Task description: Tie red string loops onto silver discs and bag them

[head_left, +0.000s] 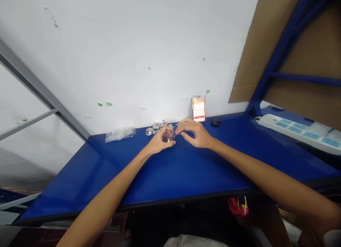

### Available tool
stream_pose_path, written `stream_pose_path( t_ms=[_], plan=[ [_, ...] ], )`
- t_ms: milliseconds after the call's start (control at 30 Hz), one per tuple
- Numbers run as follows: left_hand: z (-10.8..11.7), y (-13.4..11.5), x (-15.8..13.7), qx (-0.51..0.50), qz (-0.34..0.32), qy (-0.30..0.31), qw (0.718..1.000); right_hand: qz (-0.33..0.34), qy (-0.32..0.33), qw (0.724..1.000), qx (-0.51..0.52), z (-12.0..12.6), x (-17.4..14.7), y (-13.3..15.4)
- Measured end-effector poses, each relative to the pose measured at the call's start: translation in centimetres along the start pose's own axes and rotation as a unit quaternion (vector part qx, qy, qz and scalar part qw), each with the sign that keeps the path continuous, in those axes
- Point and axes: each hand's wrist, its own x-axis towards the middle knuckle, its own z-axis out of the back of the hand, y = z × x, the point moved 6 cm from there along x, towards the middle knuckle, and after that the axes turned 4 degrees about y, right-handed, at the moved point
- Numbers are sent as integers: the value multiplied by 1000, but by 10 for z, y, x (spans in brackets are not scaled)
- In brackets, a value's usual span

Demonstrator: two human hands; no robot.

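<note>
My left hand (157, 143) curls round a small round shiny item (167, 136) with some red on it, wrapped in clear plastic. The thumb lies along its near side. From the right, my right hand (196, 134) pinches the edge of the clear plastic bag (175, 134) between bent fingers and thumb. Fingers hide part of the bag and the item. Just behind my left hand, several silvery round pieces with red loops (150, 131) lie at the wall side of the blue table (176, 176).
An empty-looking clear plastic bag (121, 134) lies to the left by the wall. A lit phone (198, 109) leans against the wall, with a small black object (216, 122) beside it. A white power strip (301, 131) lies at the right. Below the table hangs a red bag (238, 206).
</note>
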Motion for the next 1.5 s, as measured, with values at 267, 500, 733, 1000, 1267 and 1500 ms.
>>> stream_pose_path(
  t_ms=[267,500,733,1000,1267,1500],
  plan=[
    [3,12,1,-15,29,-9,999,3,-62,998,-14,6,-2,5],
    [46,32,0,-281,88,-195,936,-39,-67,996,-44,-6,-3,-16],
    [22,22,2,-310,103,-181,927,-148,32,984,91,-57,-10,-40],
    [-8,2,5,-79,49,-168,981,-238,16,932,272,-84,-13,-47],
    [-16,-1,4,-79,10,-152,985,-203,-8,937,284,-82,-10,-38],
    [-16,7,3,-108,-4,-125,986,-204,-1,960,193,-69,-5,-33]
  ],
)
